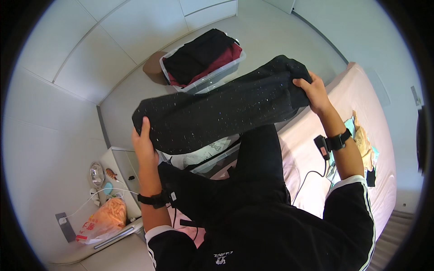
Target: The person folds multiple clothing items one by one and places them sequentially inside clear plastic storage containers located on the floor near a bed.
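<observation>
A long black garment with white specks (217,111) is stretched out between my two hands, folded into a band. My left hand (145,142) grips its left end, thumb on top. At the other end my right hand (313,91) pinches the cloth, a little higher in the view. Below the garment, between my legs, stands a clear plastic bin (217,164), partly hidden. White printed cloth (206,151) lies in it. Farther off, a second clear plastic bin (217,75) holds a black folded garment (196,54) and a dark red one (220,64).
To the right is a bed with a pink sheet (342,98) and a small pile of clothes (364,145). At left, a bedside cabinet (123,166) carries a metal bowl (97,174) and an orange-filled plastic bag (108,216). White cupboards (129,30) line the far wall. Cables run from both wrists.
</observation>
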A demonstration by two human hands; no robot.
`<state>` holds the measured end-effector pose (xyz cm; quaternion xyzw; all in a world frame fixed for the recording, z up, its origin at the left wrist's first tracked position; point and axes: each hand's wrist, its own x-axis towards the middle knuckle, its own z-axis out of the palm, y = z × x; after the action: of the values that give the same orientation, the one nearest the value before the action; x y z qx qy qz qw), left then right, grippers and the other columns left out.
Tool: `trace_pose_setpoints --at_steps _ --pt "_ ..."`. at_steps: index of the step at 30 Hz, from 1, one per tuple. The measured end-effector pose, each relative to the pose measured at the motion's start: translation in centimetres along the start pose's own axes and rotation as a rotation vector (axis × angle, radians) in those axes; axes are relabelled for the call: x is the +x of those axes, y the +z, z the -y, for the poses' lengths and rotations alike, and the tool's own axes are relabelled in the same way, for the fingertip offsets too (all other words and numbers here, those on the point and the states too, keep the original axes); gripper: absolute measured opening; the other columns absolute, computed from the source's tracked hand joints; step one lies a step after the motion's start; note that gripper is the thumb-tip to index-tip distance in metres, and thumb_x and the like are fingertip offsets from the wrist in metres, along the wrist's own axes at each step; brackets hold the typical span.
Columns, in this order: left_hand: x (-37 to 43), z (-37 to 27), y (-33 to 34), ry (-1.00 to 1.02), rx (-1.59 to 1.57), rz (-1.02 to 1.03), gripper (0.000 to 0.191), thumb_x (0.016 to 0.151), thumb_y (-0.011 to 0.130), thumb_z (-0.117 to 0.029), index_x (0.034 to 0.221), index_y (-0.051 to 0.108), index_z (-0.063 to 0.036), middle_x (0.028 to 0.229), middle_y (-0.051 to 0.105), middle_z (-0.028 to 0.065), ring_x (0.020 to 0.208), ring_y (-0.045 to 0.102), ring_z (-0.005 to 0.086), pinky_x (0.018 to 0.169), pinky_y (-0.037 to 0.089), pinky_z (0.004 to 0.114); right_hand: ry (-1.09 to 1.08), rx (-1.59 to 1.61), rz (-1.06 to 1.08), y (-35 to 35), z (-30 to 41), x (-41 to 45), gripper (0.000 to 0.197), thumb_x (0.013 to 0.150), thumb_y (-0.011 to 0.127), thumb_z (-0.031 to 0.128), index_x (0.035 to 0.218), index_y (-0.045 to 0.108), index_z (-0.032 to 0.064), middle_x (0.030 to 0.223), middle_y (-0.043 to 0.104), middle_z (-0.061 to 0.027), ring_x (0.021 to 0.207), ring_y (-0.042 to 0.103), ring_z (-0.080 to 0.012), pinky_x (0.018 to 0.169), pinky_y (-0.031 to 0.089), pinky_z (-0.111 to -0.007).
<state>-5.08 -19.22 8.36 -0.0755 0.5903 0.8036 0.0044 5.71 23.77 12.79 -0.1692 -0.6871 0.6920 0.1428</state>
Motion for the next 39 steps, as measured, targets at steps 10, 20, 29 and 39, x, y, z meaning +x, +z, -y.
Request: trace_pose_setpoints --at_steps 10,20,29,39 --pt "4.0 -6.0 3.9 0.579 0.544 -0.111 0.036 0.09 0.067 -0.019 0.118 0.059 0.0018 0.114 0.063 0.0088 0.103 0.059 0.0186 0.092 0.045 0.03 -0.066 0.08 -0.005 -2.1 3.8 6.7 0.029 0.08 0.067 0.012 0.106 0.062 -0.0001 0.089 0.065 -0.0054 0.075 0.063 -0.0138 0.07 0.053 -0.026" --pt "-11.2 0.5 -5.2 -0.051 0.079 0.239 0.052 0.082 0.071 -0.013 0.126 0.049 0.0035 0.119 0.06 0.016 0.108 0.061 0.0262 0.095 0.05 0.039 0.116 -0.058 -0.089 -8.9 5.8 -11.7 0.06 0.07 0.068 0.008 0.126 0.052 -0.0018 0.11 0.063 -0.009 0.097 0.064 -0.0183 0.086 0.053 -0.032" --pt "-16.1 12.5 -6.7 -0.284 1.226 0.411 0.026 0.075 0.074 -0.016 0.095 0.061 -0.0044 0.082 0.059 0.0106 0.078 0.059 0.0254 0.075 0.047 0.03 0.563 -0.207 -0.213 -11.3 -14.1 -23.2 0.064 0.073 0.071 -0.003 0.13 0.043 0.0026 0.105 0.063 -0.0106 0.094 0.062 -0.0186 0.086 0.049 -0.03" --pt "-15.9 11.5 -2.1 0.495 1.478 1.147 0.072 0.062 0.068 -0.014 0.132 0.051 -0.0067 0.141 0.043 0.0168 0.132 0.038 0.0358 0.109 0.025 0.057 -0.268 -1.178 0.756 -4.6 -12.9 -24.5 0.068 0.061 0.069 0.013 0.127 0.053 0.0077 0.132 0.049 -0.0196 0.127 0.042 -0.0399 0.108 0.029 -0.056"
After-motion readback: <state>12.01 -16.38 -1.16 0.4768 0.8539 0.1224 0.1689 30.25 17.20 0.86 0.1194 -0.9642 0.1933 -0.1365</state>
